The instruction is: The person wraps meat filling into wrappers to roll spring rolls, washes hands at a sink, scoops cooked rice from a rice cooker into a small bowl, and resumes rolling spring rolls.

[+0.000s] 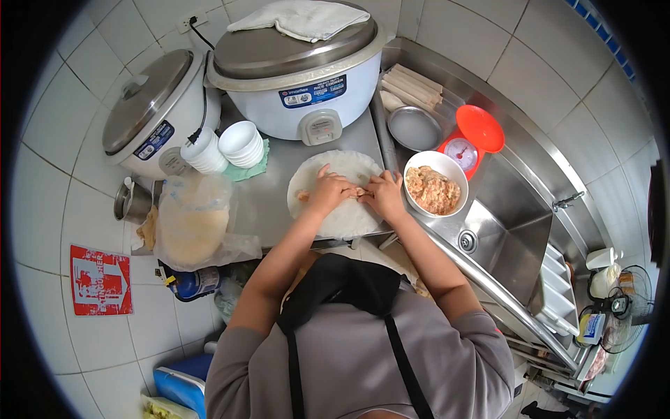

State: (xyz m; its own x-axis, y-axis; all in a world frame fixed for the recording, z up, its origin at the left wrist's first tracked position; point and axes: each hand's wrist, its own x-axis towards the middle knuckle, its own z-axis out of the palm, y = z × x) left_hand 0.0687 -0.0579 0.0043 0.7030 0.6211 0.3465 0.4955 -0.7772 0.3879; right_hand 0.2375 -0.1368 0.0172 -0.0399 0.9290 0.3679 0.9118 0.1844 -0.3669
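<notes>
A round, pale, thin wrapper [349, 225] lies flat on the steel counter in front of me. Across its middle runs a strip of pinkish minced meat filling [302, 195], partly covered by my hands. My left hand [333, 188] rests over the strip with bent fingers pressing on the filling, one finger lifted. Close beside it, my right hand [384, 193] has its fingers curled and pinched at the filling's right part. To the right of that hand, a white bowl [412, 202] holds more of the minced mixture.
Two large rice cookers [293, 112] stand behind, the bigger topped with a folded cloth [300, 17]. Stacked white bowls [241, 143] and a bag of wrappers [192, 220] are at left. At right are an orange scale [481, 129], a metal pan [415, 129] and a sink [513, 220].
</notes>
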